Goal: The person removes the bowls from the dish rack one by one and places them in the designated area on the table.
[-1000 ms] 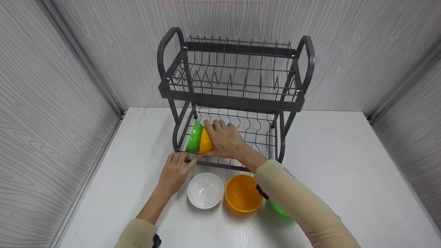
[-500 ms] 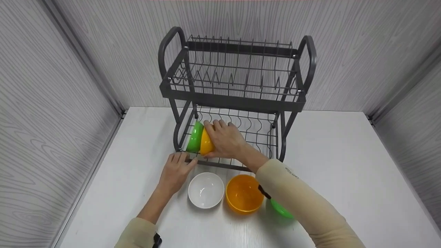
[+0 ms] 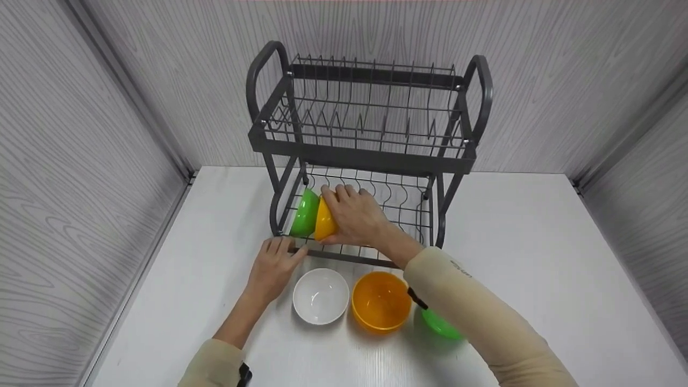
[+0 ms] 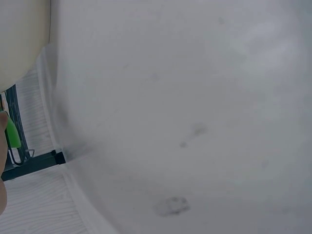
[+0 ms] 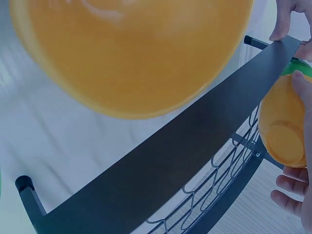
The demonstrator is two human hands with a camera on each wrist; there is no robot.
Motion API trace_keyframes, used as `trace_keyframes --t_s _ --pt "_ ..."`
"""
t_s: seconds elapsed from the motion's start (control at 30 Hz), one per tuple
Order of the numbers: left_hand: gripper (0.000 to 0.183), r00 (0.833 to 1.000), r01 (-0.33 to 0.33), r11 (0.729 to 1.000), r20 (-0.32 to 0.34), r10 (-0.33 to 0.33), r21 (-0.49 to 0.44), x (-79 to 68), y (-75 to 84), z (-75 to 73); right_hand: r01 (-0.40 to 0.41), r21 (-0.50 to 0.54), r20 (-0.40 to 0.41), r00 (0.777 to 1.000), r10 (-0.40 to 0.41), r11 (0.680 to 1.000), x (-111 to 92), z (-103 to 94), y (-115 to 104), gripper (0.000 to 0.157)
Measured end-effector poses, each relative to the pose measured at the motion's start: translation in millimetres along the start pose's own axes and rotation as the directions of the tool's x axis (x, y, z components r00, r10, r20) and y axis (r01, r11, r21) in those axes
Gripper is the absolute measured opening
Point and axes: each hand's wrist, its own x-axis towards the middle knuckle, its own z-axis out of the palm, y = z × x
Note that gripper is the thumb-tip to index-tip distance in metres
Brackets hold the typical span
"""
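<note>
My right hand (image 3: 357, 217) grips a small orange bowl (image 3: 325, 221) stood on its edge in the lower tier of a dark two-tier dish rack (image 3: 365, 160). Just left of it a green bowl (image 3: 305, 214) leans on edge, also in that tier. In the right wrist view, the thumb lies over the rim side of the orange bowl (image 5: 282, 122) and the fingers reach round its base. My left hand (image 3: 272, 269) holds the lower front rail at the rack's left corner, thumb on the near side. The left wrist view shows mostly a blurred pale surface.
In front of the rack a white bowl (image 3: 321, 296), an orange bowl (image 3: 381, 301) and a green bowl (image 3: 441, 324) stand in a row on the white table (image 3: 537, 279). My right sleeve covers part of the green one. Wood-grain panels (image 3: 537, 70) enclose the back and sides.
My right hand has shifted slightly right with the orange bowl, which tilts a little away from the green bowl. The left hand stays on the rail.
</note>
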Motion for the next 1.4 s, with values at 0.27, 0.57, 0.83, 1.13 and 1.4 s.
trace_keyframes --t_s 0.27,0.57,0.83,1.13,1.4 --pt "0.031 1.0 -0.005 1.0 -0.014 0.005 -0.008 -0.7 -1.1 0.7 0.016 0.033 -0.018 1.0 -0.016 0.999 -8.3 -4.2 5.3 0.118" --pt "0.03 1.0 -0.005 1.0 -0.017 0.005 -0.008 1.3 -0.4 0.3 -0.013 0.091 -0.044 0.999 0.017 0.996 -16.4 -10.3 13.0 0.117" --pt "0.027 0.999 -0.002 1.0 -0.037 0.002 -0.006 1.3 0.1 1.2 -0.004 0.131 -0.091 0.996 0.016 0.991 -28.9 -9.8 20.3 0.12" --pt "0.029 0.999 -0.002 1.0 -0.048 0.002 -0.007 -1.1 0.2 2.7 -0.041 0.171 -0.076 0.996 0.055 0.984 -41.7 -9.9 22.9 0.121" --pt "0.03 0.999 0.013 1.0 -0.043 -0.013 -0.007 -0.7 1.0 1.3 -0.041 0.162 -0.093 0.994 0.057 0.986 -52.0 -10.5 25.0 0.121"
